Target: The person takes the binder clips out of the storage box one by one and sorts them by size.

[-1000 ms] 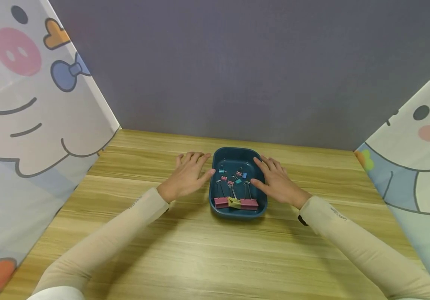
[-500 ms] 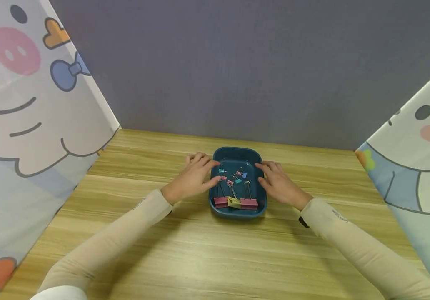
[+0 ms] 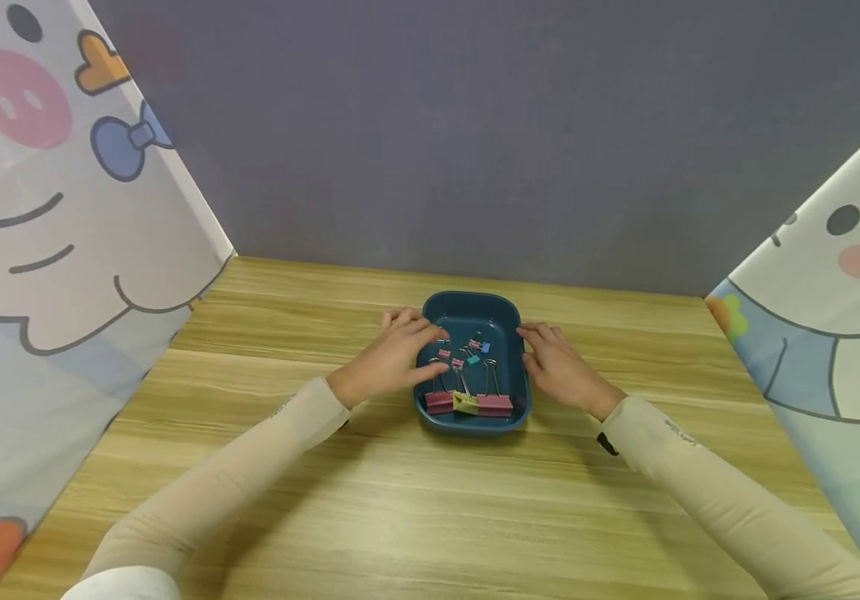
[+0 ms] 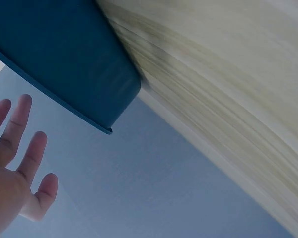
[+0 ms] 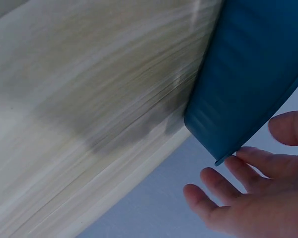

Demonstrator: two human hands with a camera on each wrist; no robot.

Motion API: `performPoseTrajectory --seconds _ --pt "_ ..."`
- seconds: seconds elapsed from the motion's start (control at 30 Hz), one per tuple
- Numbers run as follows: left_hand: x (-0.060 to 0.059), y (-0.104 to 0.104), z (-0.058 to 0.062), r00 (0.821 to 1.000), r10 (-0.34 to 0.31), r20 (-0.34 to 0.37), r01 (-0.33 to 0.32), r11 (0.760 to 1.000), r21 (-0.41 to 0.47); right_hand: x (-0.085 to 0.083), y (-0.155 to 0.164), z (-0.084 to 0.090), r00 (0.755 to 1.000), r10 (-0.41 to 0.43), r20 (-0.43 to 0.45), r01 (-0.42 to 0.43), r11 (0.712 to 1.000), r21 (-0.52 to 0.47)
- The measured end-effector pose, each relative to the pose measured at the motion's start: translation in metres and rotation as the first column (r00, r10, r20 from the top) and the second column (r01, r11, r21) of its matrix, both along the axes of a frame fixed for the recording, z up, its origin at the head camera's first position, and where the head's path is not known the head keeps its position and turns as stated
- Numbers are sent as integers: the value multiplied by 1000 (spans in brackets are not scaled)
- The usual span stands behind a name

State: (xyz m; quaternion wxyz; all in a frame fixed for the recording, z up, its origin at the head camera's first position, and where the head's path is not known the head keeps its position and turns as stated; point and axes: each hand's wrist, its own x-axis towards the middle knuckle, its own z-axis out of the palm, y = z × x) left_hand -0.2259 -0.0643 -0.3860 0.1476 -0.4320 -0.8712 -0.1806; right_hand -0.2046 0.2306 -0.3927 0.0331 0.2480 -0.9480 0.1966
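Note:
A dark blue plastic tray [image 3: 472, 430] stands on the table with binder clips inside. Along its near end lie a large pink binder clip [image 3: 440, 403], a yellow one [image 3: 466, 405] and another pink one [image 3: 495, 406], wire handles pointing away. Several small clips lie farther back, among them a blue clip [image 3: 485, 347] and a teal clip [image 3: 472, 360]. My left hand [image 3: 388, 354] reaches over the left rim, fingers spread and holding nothing; it partly covers one small clip. At the right rim is my right hand [image 3: 563, 367], its fingertips against the edge in the right wrist view.
The wooden table [image 3: 430, 517] extends around the tray on all sides. A grey partition [image 3: 475, 150] rises behind its back edge. Printed cartoon panels stand left [image 3: 100, 250] and right [image 3: 835, 333].
My left hand has moved right, from beside the tray to over its left rim. My right fingers have drawn back from above the tray to its right rim. The clips lie as before.

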Motion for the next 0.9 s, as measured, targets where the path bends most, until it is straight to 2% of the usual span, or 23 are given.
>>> performPoseTrajectory --seconds 0.4,0.7,0.9 --pt "-1 11 2 994 -49 97 56 996 -70 1 4 1 1000 -6 0 6 1000 12" --pt "1 18 5 974 -90 207 118 985 -124 3 3 5 1000 5 -7 -5 1000 -6" --pt "1 23 4 965 -136 223 168 977 -130 3 3 5 1000 0 -5 0 1000 -8"
